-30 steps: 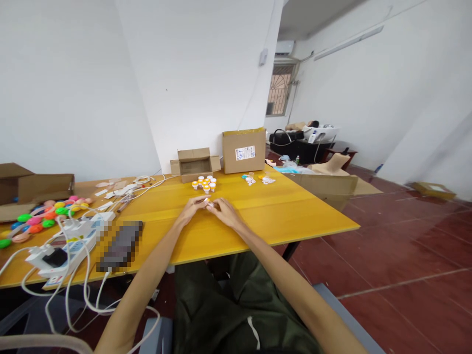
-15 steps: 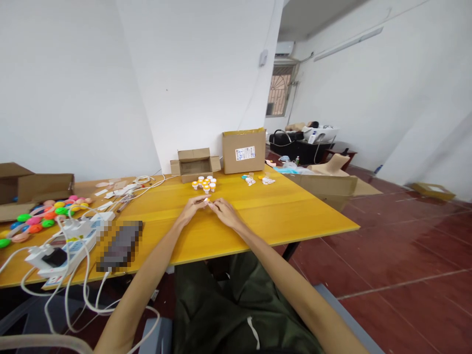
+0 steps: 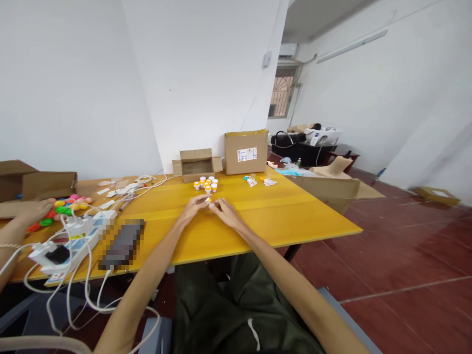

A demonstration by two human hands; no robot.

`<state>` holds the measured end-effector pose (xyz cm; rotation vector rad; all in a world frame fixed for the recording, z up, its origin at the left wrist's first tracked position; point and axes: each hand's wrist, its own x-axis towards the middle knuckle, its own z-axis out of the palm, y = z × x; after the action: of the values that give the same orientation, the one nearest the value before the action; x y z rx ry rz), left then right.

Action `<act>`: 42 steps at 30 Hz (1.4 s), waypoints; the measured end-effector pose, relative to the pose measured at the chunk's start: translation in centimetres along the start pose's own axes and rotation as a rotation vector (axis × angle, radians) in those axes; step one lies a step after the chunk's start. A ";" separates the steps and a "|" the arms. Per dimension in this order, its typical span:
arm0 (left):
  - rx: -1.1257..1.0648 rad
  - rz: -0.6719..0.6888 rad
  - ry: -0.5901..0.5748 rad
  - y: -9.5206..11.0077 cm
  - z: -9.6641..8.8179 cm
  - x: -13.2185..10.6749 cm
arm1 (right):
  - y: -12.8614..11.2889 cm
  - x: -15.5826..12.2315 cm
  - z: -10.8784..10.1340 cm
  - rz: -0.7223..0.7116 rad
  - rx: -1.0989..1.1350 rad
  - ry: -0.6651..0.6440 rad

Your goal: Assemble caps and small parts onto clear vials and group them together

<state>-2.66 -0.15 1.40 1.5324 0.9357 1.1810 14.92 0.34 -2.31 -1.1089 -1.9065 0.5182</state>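
Hands meet at the middle of the yellow table (image 3: 280, 216): the left hand (image 3: 194, 208) and the right hand (image 3: 225, 211) come together fingertip to fingertip over a small white and orange piece (image 3: 208, 201), pinched between them just above the tabletop. Fingers of both hands are curled in close around it, nearly closed; the piece is too small to tell which hand carries most of the grip or how its parts sit.

Just beyond the hands stands a cluster of small white pots with orange caps (image 3: 206, 183), near an open cardboard box (image 3: 196, 165) and a taller closed box (image 3: 246, 151). A few loose bits (image 3: 258, 181) lie to the right of the pots.

Working a part this small seems to go best with both wrists resting on the table, the piece held low over the surface so a slip drops it only a little way, and light pressure from the fingertips rather than a hard squeeze.

At the far left, another person's hand (image 3: 31, 211) rests by a heap of coloured pieces (image 3: 61, 210), beside a power strip (image 3: 70, 238) with white cables.
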 end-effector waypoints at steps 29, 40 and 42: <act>-0.047 0.025 0.002 0.2 0.0 -0.2 | -0.5 0.2 -0.1 0.032 -0.036 -0.066; 0.197 0.091 0.112 -0.6 -0.7 0.6 | 0.8 0.2 0.3 0.011 -0.017 -0.029; 0.345 0.138 0.215 -1.0 -1.1 1.0 | 1.8 0.5 0.6 0.027 0.034 0.017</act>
<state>-3.53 1.27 0.74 1.7890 1.2437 1.3544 15.19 1.78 -3.63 -1.1145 -1.8642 0.5529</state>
